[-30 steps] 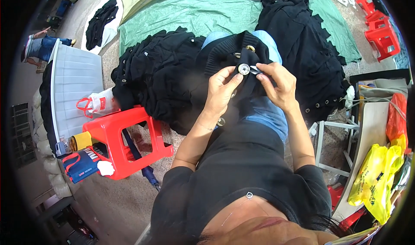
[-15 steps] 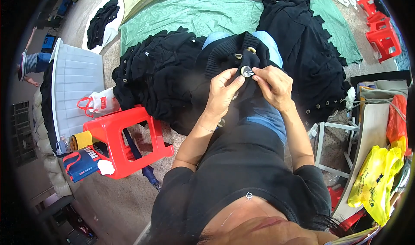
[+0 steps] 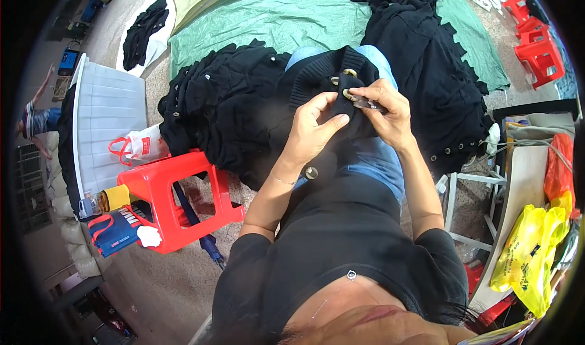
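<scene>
A black knit cardigan [image 3: 317, 71] with ribbed trim and large pale-rimmed buttons lies across my lap. My left hand [image 3: 314, 129] pinches its button band between thumb and fingers. My right hand [image 3: 390, 110] is closed on a small dark, shiny tool [image 3: 370, 105], whose exact kind is partly hidden by my fingers. Its tip and my fingertips are at a button [image 3: 349, 94] on the band. Two more buttons sit just beyond it, and a loose-hanging button [image 3: 311, 172] shows below my left wrist.
Black garments are heaped left [image 3: 219, 101] and right [image 3: 420, 83] on a green sheet [image 3: 274, 16]. A red stool [image 3: 170, 180] and a grey bin [image 3: 109, 101] stand at my left. At right are a metal frame [image 3: 452, 205] and a yellow bag [image 3: 530, 247]. Another person [image 3: 42, 123] is far left.
My right hand has shifted slightly up with the tool at the button. The left thumb has slid down from the button. The person at far left has moved.
</scene>
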`<state>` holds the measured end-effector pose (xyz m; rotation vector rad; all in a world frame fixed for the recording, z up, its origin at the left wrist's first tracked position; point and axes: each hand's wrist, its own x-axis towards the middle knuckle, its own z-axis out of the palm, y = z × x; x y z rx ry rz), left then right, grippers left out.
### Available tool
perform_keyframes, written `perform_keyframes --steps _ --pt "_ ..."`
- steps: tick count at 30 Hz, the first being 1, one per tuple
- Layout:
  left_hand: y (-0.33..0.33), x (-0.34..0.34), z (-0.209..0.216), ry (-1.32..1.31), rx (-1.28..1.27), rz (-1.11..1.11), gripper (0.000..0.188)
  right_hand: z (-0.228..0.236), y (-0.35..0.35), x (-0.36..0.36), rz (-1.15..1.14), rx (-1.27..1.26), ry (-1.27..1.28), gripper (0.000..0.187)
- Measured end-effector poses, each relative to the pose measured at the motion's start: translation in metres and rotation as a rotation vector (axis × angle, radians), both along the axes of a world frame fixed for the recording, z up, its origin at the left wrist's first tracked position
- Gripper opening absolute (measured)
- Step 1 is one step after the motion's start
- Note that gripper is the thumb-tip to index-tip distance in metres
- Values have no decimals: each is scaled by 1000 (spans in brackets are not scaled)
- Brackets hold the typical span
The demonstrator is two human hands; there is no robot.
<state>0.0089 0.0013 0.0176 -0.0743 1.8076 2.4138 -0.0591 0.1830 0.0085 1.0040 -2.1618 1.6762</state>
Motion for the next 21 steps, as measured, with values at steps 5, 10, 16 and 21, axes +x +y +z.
perform_keyframes --steps 5,10,16,21 --pt "9 -3 -1 62 -24 84 31 -15 -9 5 31 -203 -252 20" --pt "8 -9 -14 257 -183 162 34 -18 -16 12 44 -339 -460 13" --pt "12 -8 -18 200 -106 236 26 -19 -19 16 56 -443 -649 18" --pt "13 -8 -17 148 -78 296 25 -20 1 25 -122 -197 -401 14"
